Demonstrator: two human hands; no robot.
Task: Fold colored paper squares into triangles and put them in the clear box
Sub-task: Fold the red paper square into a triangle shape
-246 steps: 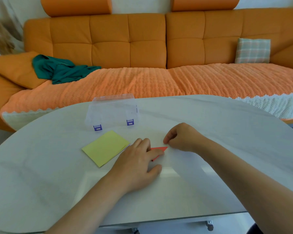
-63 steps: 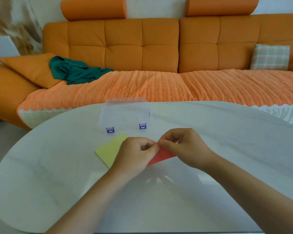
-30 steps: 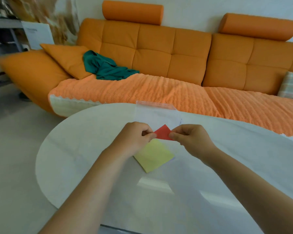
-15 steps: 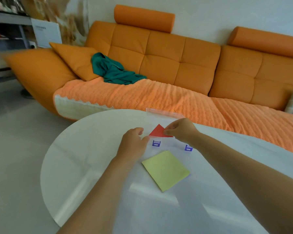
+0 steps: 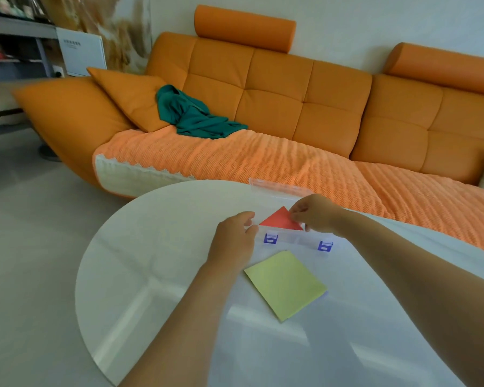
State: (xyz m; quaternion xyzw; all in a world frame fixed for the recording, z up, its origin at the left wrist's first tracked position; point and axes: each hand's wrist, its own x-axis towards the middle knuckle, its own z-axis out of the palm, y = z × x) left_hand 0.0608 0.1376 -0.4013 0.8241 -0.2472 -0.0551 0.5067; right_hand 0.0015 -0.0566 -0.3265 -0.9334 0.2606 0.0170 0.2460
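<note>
A red paper triangle [image 5: 279, 220] sits in the open clear box [image 5: 296, 239], which has two blue clasps on its front and its lid raised behind. My right hand [image 5: 315, 215] pinches the triangle's right edge inside the box. My left hand [image 5: 235, 238] rests at the box's left front corner, fingers curled against it. A yellow-green stack of paper squares [image 5: 285, 283] lies flat on the table just in front of the box.
The round white table [image 5: 151, 263] ends in a curved edge at the left, with grey floor beyond. An orange sofa [image 5: 291, 107] with a green cloth [image 5: 193, 115] stands right behind the table.
My right hand has carried the red triangle from in front of me into the box. My left hand has let go of the paper and moved to the box's left corner.
</note>
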